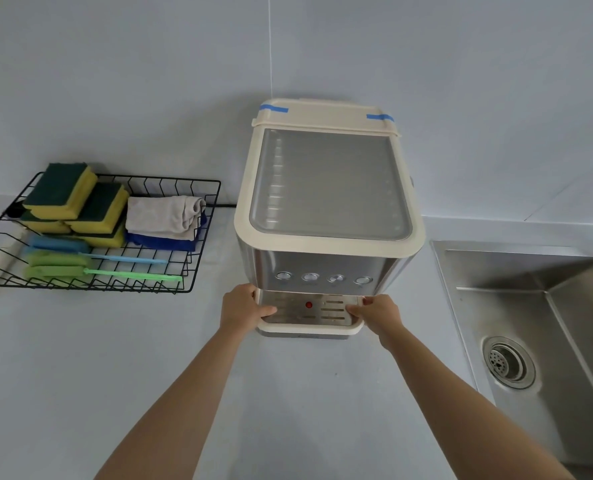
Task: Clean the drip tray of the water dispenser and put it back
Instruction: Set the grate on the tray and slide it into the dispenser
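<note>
Left hand [243,308] at 9 o'clock, right hand [378,311] at 3 both clasp drip tray [309,320] edges, probably for sliding it level.

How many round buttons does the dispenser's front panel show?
4, in one row on the steel front of the dispenser: far left, left of middle, right of middle, far right. None seems hidden.

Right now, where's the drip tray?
In the head view, centre: the drip tray sits at the foot of the water dispenser, under its buttons, gripped by the left hand and right hand, with the sink to its right.
</note>
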